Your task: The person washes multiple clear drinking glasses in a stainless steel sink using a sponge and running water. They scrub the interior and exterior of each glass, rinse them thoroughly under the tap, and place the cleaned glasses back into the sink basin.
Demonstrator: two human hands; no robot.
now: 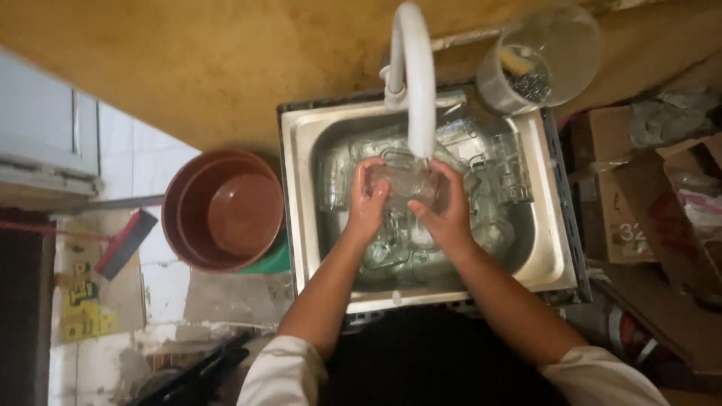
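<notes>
I hold a clear glass (406, 186) lying sideways between both hands, under the mouth of the white curved tap (416, 75). My left hand (366, 203) grips its left end, with fingers at the rim. My right hand (444, 210) wraps its right end. Below and around the hands, several more clear glass mugs (502, 169) lie piled in the steel sink (301, 203).
A clear plastic tub (538, 64) with a scourer and sponge stands at the sink's back right corner. A brown plastic basin (226, 210) sits on the floor to the left. Cardboard boxes (639, 188) crowd the right side. A brush (124, 244) lies at far left.
</notes>
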